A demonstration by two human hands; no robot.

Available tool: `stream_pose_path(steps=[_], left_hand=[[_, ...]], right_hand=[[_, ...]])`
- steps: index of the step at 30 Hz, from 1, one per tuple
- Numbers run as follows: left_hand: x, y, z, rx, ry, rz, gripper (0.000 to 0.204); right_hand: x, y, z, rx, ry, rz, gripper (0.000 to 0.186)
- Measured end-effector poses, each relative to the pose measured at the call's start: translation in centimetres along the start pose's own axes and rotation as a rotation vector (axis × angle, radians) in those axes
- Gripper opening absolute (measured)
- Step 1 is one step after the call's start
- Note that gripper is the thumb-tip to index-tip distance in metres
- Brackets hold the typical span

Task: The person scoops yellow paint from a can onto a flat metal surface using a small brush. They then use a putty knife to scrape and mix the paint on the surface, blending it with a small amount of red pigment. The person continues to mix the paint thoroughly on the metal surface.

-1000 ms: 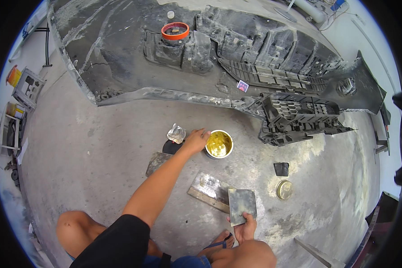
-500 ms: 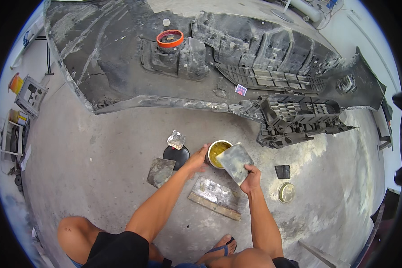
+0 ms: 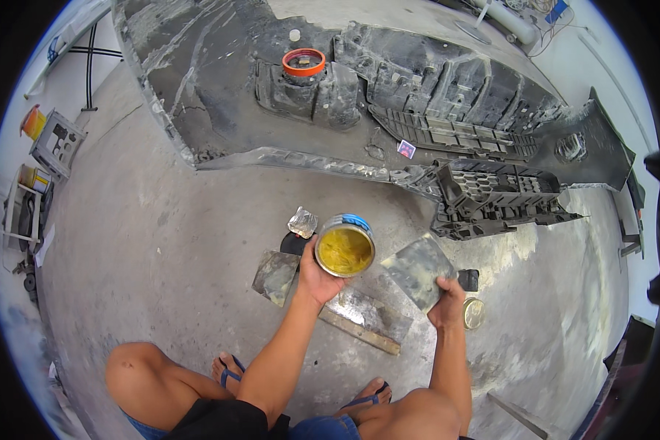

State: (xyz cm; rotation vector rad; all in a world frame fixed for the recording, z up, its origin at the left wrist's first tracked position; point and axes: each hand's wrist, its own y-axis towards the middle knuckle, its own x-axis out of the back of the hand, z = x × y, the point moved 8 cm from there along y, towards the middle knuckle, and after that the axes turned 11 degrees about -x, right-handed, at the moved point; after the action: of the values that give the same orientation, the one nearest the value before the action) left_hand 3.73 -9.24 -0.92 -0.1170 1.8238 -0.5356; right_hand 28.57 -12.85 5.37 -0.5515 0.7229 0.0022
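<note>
My left hand (image 3: pixel 321 281) is wrapped round a round tin (image 3: pixel 346 251), tipped so its yellow paste faces me. In my right hand (image 3: pixel 447 301), thumb on top, is a flat grey square plate (image 3: pixel 420 270) with pale yellowish smears. A gap separates plate and tin. Below them on the floor lies a scuffed metal sheet with a wooden edge strip (image 3: pixel 363 337). Just left of my left hand are another stained square plate (image 3: pixel 274 277), a crumpled foil piece (image 3: pixel 302 222) and a black round lid (image 3: pixel 295 243), partly hidden by the hand.
A large dark car bumper (image 3: pixel 220 117) spans the floor ahead, with an orange-red ring (image 3: pixel 303 63) on it. Right of my right hand sit a small black block (image 3: pixel 468 279) and a small round tin (image 3: pixel 474 313). Shelving with tubs (image 3: pixel 35 179) stands far left.
The tin has come nearer to me and tilted, its contents facing me more. The grey plate has moved right, off the tin's rim. My head view has shifted a little.
</note>
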Motion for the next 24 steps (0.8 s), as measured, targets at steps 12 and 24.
stream_pose_path(steps=[12, 24], left_hand=[[0.0, -0.6, -6.3, -0.252, -0.022, 0.109, 0.077], [0.2, -2.3, -13.2, -0.452, -0.103, -0.006, 0.085]], right_hand=[[8.9, -4.1, -10.2, -0.057, -0.206, -0.522, 0.046], [2.7, 1.7, -9.5, 0.143, -0.658, -0.56, 0.031]])
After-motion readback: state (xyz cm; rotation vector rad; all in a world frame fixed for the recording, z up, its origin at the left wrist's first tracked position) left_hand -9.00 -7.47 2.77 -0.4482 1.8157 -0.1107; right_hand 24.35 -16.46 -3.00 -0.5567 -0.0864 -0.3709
